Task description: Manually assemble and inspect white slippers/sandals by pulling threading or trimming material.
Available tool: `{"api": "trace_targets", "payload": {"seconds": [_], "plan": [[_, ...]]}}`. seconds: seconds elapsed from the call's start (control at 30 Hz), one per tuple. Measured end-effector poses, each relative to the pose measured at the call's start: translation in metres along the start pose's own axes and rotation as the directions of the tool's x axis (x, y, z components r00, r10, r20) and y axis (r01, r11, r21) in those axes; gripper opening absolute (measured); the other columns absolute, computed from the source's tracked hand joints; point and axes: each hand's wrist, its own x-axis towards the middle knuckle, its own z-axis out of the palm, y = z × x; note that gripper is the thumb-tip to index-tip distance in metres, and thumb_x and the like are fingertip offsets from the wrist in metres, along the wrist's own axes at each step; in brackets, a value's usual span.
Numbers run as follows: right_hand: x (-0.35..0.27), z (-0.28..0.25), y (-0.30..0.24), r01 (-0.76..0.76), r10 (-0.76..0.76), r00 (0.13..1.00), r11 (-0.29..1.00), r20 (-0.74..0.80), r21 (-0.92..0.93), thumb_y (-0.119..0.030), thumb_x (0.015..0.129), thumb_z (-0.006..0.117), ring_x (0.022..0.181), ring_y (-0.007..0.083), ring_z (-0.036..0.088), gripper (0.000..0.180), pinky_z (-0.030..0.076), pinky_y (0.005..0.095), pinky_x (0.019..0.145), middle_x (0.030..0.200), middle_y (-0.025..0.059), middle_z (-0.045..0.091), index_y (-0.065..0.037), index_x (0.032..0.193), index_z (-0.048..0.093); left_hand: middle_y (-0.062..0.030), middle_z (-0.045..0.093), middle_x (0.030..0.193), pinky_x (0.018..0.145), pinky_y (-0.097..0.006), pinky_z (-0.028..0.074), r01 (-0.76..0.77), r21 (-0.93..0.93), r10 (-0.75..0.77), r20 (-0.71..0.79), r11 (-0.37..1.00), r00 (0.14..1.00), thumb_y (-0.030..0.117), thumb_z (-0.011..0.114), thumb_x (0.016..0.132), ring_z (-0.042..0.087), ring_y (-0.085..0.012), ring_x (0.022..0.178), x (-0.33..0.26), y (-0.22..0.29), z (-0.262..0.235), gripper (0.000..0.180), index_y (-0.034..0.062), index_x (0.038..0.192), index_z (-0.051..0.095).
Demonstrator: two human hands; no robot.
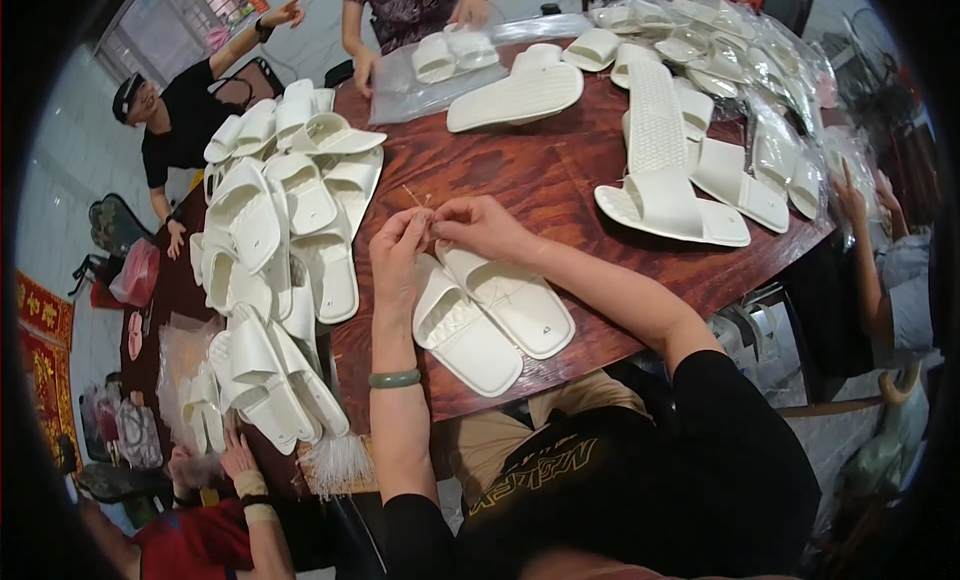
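Observation:
A pair of white slide slippers [468, 348] lies side by side on the dark red wooden table, just in front of me. Above their far ends my left hand [400, 245] and my right hand [482, 227] meet, fingertips pinched together. A thin pale strand [418, 196] sticks out beyond the fingers; both hands appear to grip it, though its exact hold is hidden. Near my left forearm, a bundle of fine white strands [340, 464] hangs at the table edge.
Stacked white slippers [262, 220] crowd the left side. Loose slippers [668, 206] lie to the right, with a heap of plastic-wrapped pairs [720, 40] beyond. Across the table a person handles slippers on a clear bag [400, 90]. Other people's hands [240, 455] are at lower left and far right.

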Motion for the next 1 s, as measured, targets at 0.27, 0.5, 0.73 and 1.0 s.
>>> {"api": "trace_targets", "payload": {"seconds": [0.27, 0.5, 0.73, 1.0], "plan": [[-0.008, -0.011, -0.022, -0.161, 0.231, 0.968, 0.870, -0.098, 0.466, -0.013, 0.087, 0.060, 0.073, 0.0067, 0.056, 0.016, 0.047, 0.0195, 0.063, 0.082, -0.0001, 0.060, -0.003, 0.100, 0.063, 0.0068, 0.049, 0.067, 0.047, -0.016, 0.025, 0.007, -0.024, -0.010, -0.149, 1.000, 0.989, 0.016, 0.059, 0.089, 0.036, -0.0007, 0.053, -0.002, 0.004, 0.004, 0.017, 0.0023, 0.098, 0.062], [-0.008, -0.008, -0.019, -0.143, 0.202, 0.972, 0.912, -0.117, 0.385, -0.014, 0.088, 0.060, 0.072, 0.0048, 0.054, 0.017, 0.045, 0.0191, 0.064, 0.083, -0.0008, 0.061, -0.002, 0.099, 0.064, 0.0088, 0.047, 0.063, 0.046, -0.017, 0.024, -0.033, -0.002, 0.032, -0.158, 0.999, 0.987, 0.016, 0.060, 0.089, 0.033, 0.0009, 0.051, -0.005, 0.011, 0.013, 0.018, 0.0020, 0.098, 0.063], [-0.010, -0.012, -0.014, -0.088, 0.134, 0.987, 0.915, -0.092, 0.394, -0.015, 0.088, 0.060, 0.069, 0.0045, 0.052, 0.018, 0.045, 0.0192, 0.061, 0.081, -0.0017, 0.059, -0.002, 0.100, 0.063, 0.0042, 0.056, 0.072, 0.052, -0.017, 0.037, -0.039, 0.001, 0.039, -0.122, 0.999, 0.992, 0.017, 0.058, 0.090, 0.046, -0.0019, 0.058, -0.003, -0.001, 0.009, 0.018, 0.0019, 0.099, 0.063], [-0.006, -0.004, -0.018, -0.161, 0.218, 0.959, 0.946, -0.182, 0.283, -0.015, 0.090, 0.057, 0.065, 0.0076, 0.056, 0.023, 0.048, 0.0209, 0.058, 0.076, 0.0008, 0.057, -0.001, 0.107, 0.059, 0.0057, 0.051, 0.073, 0.051, -0.017, 0.032, -0.093, 0.082, 0.099, -0.070, 0.992, 0.993, 0.018, 0.054, 0.092, 0.039, -0.0006, 0.059, -0.001, -0.005, 0.006, 0.016, 0.0038, 0.093, 0.060]]}}
